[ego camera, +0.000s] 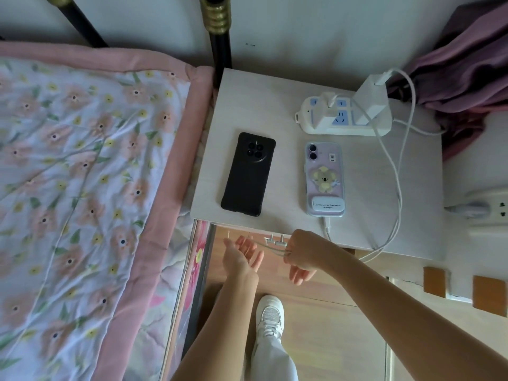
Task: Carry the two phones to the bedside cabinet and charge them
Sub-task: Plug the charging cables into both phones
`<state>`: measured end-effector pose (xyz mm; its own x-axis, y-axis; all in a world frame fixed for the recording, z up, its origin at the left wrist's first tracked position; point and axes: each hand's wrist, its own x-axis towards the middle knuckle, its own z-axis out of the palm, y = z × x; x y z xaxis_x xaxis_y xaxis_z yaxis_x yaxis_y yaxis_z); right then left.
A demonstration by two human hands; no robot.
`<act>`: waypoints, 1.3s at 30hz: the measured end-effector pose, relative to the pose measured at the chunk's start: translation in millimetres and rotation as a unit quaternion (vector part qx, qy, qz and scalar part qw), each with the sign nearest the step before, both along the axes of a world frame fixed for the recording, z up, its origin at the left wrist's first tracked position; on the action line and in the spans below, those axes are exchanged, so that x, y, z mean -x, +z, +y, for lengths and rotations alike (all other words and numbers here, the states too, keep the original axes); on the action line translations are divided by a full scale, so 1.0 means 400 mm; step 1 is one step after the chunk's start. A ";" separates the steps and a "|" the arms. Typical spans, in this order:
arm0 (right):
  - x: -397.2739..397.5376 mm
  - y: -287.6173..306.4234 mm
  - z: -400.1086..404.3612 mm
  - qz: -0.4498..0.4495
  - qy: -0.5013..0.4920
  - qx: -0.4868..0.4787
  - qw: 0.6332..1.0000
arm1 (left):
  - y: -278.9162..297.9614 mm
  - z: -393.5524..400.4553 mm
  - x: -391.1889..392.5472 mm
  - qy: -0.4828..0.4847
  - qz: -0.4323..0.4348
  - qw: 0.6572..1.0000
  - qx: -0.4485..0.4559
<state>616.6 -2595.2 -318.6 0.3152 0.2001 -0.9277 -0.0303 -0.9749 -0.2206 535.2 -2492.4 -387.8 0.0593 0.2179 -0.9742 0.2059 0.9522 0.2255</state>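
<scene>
Head view is showing the right hand (302, 250) pinching the cable plugs (275, 239); the left hand (242, 253) is lying wide; the black phone (248, 174) is lying lengthwise, ahead-left.

A floral quilt (82, 174) covers the bed beside purple fabric (467, 64).

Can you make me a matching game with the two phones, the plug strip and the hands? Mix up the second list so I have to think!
Things:
1. black phone
2. purple phone
3. power strip
4. right hand

States:
A. holds the loose cable ends
B. has a cable plugged into its bottom end
C. lies on the cabinet with no cable in it
D. has a white charger standing in it

Pairs: 1-C, 2-B, 3-D, 4-A
</scene>
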 end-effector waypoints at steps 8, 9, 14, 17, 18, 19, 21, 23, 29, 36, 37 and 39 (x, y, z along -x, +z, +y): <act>0.012 0.038 0.002 -0.027 0.074 -0.067 0.995 | 0.071 0.019 0.030 -0.137 -0.019 0.981 -0.134; 0.013 0.044 0.007 -0.015 0.034 -0.096 0.995 | 0.089 0.010 0.047 -0.166 -0.040 0.974 -0.151; 0.036 0.039 0.077 0.096 -0.252 -0.142 0.953 | 0.169 -0.064 0.149 -0.325 -0.138 0.898 -0.264; 0.056 0.032 0.124 0.123 -0.349 -0.154 0.916 | 0.189 -0.107 0.214 -0.433 -0.174 0.836 -0.287; 0.061 0.032 0.136 0.120 -0.383 -0.152 0.903 | 0.181 -0.117 0.238 -0.464 -0.175 0.821 -0.282; 0.066 0.036 0.145 0.120 -0.416 -0.146 0.890 | 0.164 -0.123 0.263 -0.500 -0.173 0.803 -0.275; 0.079 0.041 0.154 0.100 -0.439 -0.144 0.881 | 0.134 -0.123 0.302 -0.581 -0.167 0.759 -0.241; 0.092 0.041 0.148 0.041 -0.417 -0.172 0.892 | 0.119 -0.102 0.312 -0.565 -0.158 0.782 -0.212; 0.106 0.034 0.123 -0.028 -0.470 -0.228 0.852 | 0.167 0.015 0.126 -0.303 -0.167 0.902 -0.259; 0.101 0.049 0.133 -0.054 -0.380 -0.219 0.897 | 0.163 0.075 0.024 -0.320 -0.130 0.872 -0.346; 0.089 0.048 0.132 -0.123 -0.315 -0.209 0.918 | 0.155 0.079 0.028 -0.328 -0.119 0.866 -0.358; 0.054 0.053 0.137 -0.274 -0.229 -0.203 0.912 | 0.144 0.085 0.041 -0.333 -0.102 0.868 -0.355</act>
<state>595.1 -2540.3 -297.2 0.8462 0.2238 -0.4836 -0.1892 -0.7222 -0.6653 518.9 -2458.5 -330.1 0.5572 0.6107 -0.5626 0.5439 0.2434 0.8030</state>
